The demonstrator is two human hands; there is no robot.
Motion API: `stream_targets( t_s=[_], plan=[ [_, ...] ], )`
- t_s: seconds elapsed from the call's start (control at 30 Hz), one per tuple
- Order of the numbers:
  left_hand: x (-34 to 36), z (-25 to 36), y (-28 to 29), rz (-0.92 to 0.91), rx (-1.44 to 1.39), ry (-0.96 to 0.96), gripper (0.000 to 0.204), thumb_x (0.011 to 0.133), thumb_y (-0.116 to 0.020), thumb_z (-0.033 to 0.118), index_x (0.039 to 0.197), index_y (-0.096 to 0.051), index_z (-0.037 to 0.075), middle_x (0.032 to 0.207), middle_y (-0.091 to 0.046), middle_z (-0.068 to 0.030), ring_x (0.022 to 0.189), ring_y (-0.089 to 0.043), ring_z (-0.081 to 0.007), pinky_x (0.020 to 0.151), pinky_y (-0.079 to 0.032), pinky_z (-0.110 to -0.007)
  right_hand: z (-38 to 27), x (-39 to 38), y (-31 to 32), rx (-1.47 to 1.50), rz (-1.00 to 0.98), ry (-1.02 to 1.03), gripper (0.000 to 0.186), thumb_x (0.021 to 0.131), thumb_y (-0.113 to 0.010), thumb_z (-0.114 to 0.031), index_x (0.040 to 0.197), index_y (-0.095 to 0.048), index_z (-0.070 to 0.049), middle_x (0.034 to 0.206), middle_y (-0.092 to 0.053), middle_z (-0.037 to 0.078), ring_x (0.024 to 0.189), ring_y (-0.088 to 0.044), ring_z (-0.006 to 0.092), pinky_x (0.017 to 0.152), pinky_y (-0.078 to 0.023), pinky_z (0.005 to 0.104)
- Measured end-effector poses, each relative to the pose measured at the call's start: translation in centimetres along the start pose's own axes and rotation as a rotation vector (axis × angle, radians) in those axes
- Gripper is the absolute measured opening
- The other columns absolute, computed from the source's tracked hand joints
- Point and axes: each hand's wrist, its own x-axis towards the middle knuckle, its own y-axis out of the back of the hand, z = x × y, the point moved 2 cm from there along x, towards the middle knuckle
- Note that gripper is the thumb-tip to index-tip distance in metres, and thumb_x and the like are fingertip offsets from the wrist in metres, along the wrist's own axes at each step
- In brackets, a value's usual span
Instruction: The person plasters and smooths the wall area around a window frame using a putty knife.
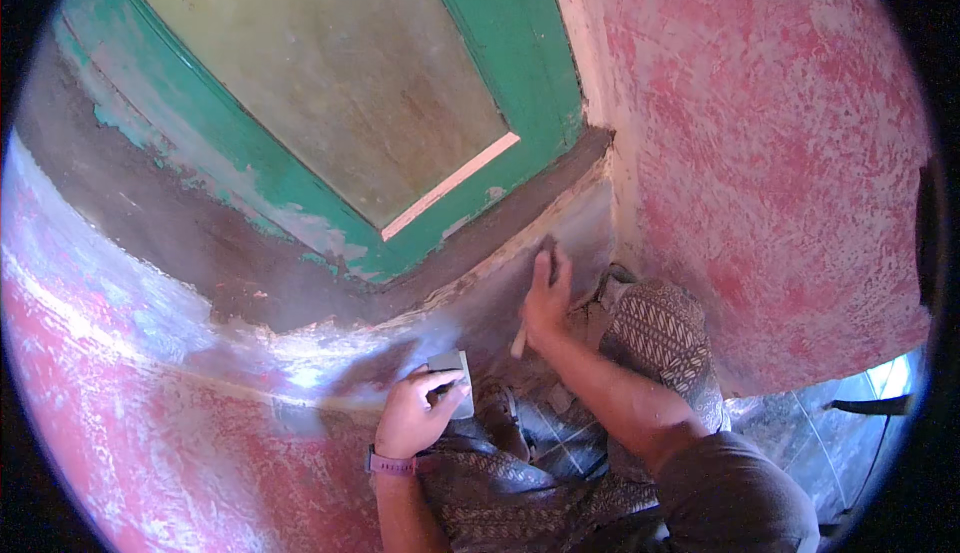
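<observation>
My left hand (415, 415), with a purple band at the wrist, is closed around a small flat rectangular plate (463, 402), pale along its side and greyer at the top. Farther right, my right hand (547, 305) grips a slim tool with a light wooden handle (518, 341). The handle's end sticks out below my fist, and a dark tip shows beyond my fingers, close to the grey plastered strip (585, 228) under the window. I cannot make out the tip's exact shape.
A green window frame (540, 93) with a dull yellowish panel (340, 63) stands above a rough brown ledge (230, 263). Patchy pink walls (760, 133) meet at a corner on the right. My patterned-cloth knees (660, 328) and sandalled foot (503, 420) are over dark tiles (800, 443).
</observation>
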Motion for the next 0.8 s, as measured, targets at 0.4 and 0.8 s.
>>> stream_targets(
  t_s=[0.4,0.8],
  plan=[
    [1.1,0.1,-0.1,-0.014,0.013,0.004,0.028,0.089,-0.074,0.023,0.107,-0.076,0.002,0.088,-0.07,-0.0185,0.072,-0.067,-0.0264,0.067,-0.051,-0.036,-3.0,-1.9,0.6,0.073,-0.209,-0.204,0.052,0.104,-0.055,-0.045,0.147,-0.042,-0.018,0.095,-0.055,0.006,0.049,-0.04,0.012,0.04,-0.035,0.0299],
    [1.2,0.1,-0.4,0.011,-0.004,0.011,0.028,0.089,-0.074,0.023,0.108,-0.076,0.003,0.087,-0.07,-0.0187,0.068,-0.065,-0.0259,0.065,-0.05,-0.035,-6.5,-1.6,0.8,0.152,-0.159,-0.174,0.061,0.104,-0.055,-0.044,0.148,-0.043,-0.003,0.143,-0.051,0.018,0.132,-0.048,0.028,0.111,-0.036,0.0383]
  ],
)
